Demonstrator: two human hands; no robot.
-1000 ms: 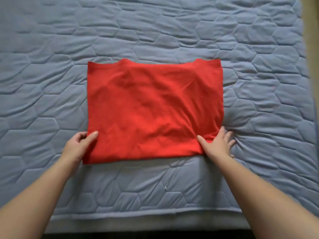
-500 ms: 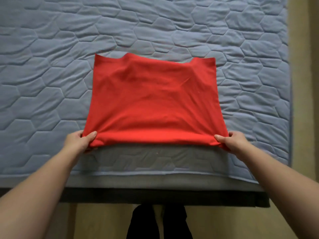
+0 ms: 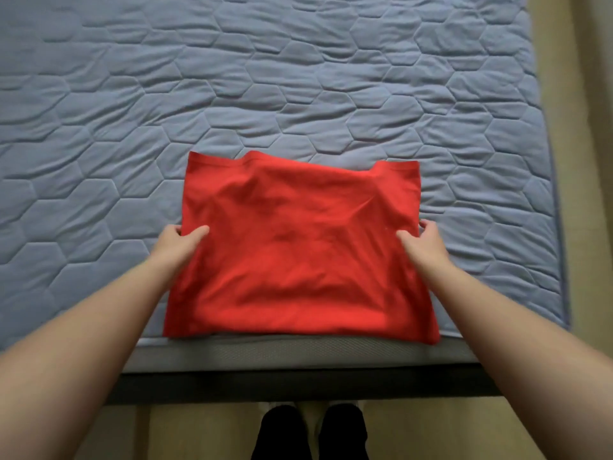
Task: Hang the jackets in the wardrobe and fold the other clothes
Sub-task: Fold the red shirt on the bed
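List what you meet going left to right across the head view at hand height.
From the left: blue quilted cover → left hand, gripping the garment's edge → red garment → right hand, gripping the opposite edge → cover again → floor.

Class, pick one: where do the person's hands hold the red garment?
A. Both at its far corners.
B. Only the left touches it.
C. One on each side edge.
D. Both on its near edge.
C: the left hand and the right hand each pinch one side edge of the red garment.
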